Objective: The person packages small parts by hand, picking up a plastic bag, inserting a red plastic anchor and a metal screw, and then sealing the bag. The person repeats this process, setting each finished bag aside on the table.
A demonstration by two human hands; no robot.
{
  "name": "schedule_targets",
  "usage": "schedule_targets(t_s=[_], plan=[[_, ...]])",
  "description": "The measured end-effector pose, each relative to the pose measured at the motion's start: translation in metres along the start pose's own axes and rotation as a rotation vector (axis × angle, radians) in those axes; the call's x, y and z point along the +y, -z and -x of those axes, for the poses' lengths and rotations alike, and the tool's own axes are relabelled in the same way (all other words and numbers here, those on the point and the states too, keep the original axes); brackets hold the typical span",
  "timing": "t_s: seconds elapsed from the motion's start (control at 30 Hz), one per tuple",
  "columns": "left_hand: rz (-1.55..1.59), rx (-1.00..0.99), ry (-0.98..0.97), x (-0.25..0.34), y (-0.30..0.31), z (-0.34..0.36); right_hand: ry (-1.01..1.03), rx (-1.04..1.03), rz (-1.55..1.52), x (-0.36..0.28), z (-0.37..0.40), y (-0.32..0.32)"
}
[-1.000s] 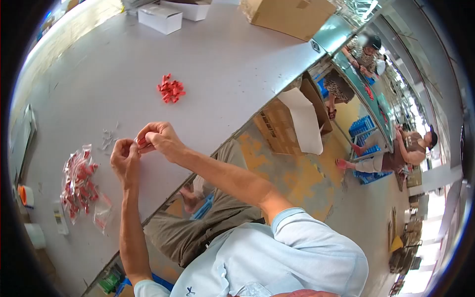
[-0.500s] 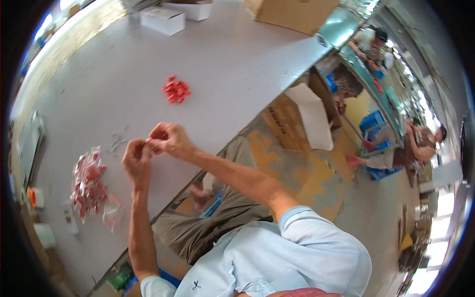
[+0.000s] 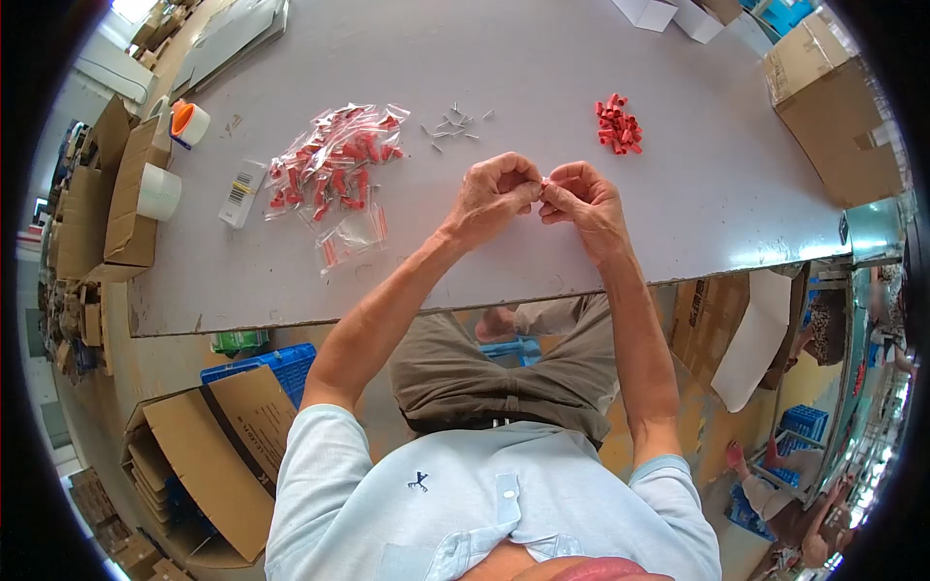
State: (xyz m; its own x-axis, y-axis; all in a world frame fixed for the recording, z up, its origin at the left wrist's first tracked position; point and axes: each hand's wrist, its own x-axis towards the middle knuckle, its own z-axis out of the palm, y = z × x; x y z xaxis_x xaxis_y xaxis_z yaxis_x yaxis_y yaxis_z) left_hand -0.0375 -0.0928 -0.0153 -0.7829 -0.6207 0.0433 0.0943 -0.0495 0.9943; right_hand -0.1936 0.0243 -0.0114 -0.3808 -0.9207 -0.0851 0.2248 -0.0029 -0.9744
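Note:
My left hand (image 3: pixel 496 198) and my right hand (image 3: pixel 587 205) meet fingertip to fingertip above the grey table (image 3: pixel 465 276). Between their pinched fingers a small red piece (image 3: pixel 544 183) shows, mostly covered by the fingertips. Up and right of my right hand lies a pile of red tubular pieces (image 3: pixel 618 124). Small metal pins (image 3: pixel 452 124) are scattered beyond my left hand. Further left is a heap of clear bags with red pieces (image 3: pixel 334 160), with a flatter clear bag (image 3: pixel 354 235) at its near edge.
A labelled white packet (image 3: pixel 239 197), an orange tape roll (image 3: pixel 189 124) and a white roll (image 3: pixel 158 192) are at the left. A cardboard box (image 3: pixel 838 111) stands on the table's right end. Blue crates (image 3: pixel 266 366) and an open carton (image 3: pixel 218 455) are below. Other people sit at far right.
The camera view has turned, so the table now lies straight across the frame. Both hands remain together at the fingertips, with the red piece between them.

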Motion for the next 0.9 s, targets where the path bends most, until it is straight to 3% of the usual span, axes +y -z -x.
schedule_targets(t_s=[0.17,0.23,0.27,0.33,0.37,0.43,0.53,0.63,0.67,0.73,0.8,0.9], plan=[[-0.139,-0.025,-0.146,-0.01,-0.004,0.0,0.039,0.0,0.099,0.002,0.0,0.0],[-0.424,0.084,-0.222,-0.006,-0.006,0.002,0.184,0.156,0.288,0.012,0.0,-0.004],[-0.423,0.083,-0.22,-0.006,-0.008,0.002,0.183,0.156,0.287,0.015,0.002,-0.007],[-0.535,0.218,-0.32,-0.007,-0.014,0.003,0.536,0.268,0.676,0.012,0.008,-0.019],[-0.537,0.214,-0.319,-0.006,-0.013,0.002,0.535,0.271,0.673,0.014,0.009,-0.016],[-0.121,0.18,0.009,-0.001,-0.004,0.0,0.377,0.28,0.523,0.018,0.008,-0.009],[0.049,0.126,0.115,0.002,0.002,0.0,0.382,0.32,0.419,0.019,0.001,0.002],[0.099,0.046,0.11,0.001,0.005,0.0,0.389,0.152,0.29,0.017,0.0,-0.003],[0.007,0.048,0.121,0.007,0.005,0.003,0.46,0.162,0.461,0.026,-0.003,-0.002],[-0.02,0.049,0.154,0.018,0.002,0.007,0.477,0.095,0.445,0.028,-0.002,-0.002],[-0.049,0.032,0.146,0.004,0.007,0.003,0.487,0.011,0.264,0.03,-0.002,0.0],[-0.024,0.044,0.11,-0.001,0.0,0.004,0.389,0.043,0.232,0.013,0.009,-0.005]])
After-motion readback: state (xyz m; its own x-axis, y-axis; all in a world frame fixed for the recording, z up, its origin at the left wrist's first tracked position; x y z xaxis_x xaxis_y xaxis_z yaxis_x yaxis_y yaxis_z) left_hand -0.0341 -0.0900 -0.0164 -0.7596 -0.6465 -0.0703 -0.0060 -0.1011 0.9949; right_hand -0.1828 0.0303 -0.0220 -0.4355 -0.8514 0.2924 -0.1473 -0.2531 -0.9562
